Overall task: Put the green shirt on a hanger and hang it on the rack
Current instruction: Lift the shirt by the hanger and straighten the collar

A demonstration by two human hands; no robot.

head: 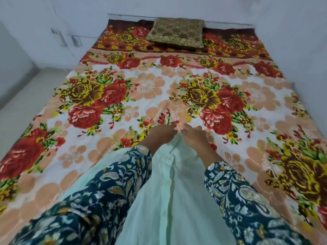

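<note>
Shirt [169,191], pale mint green, central button placket, left hand [161,134] and right hand [194,137] grip pinching its far edge

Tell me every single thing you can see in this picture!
green shirt: one, pale mint green, lying up the middle of the bed from the near edge
floral blanket: one, white with red, yellow and peach flowers, covering the bed
cushion: one, olive-brown with a gold pattern, at the far end of the bed
handles: two, grey, on the white unit at far left
floor: pale, left of the bed
sleeves: two, dark blue flower print, on the forearms
left hand: one, holds the shirt's top end
right hand: one, holds the shirt's top end beside it
</note>
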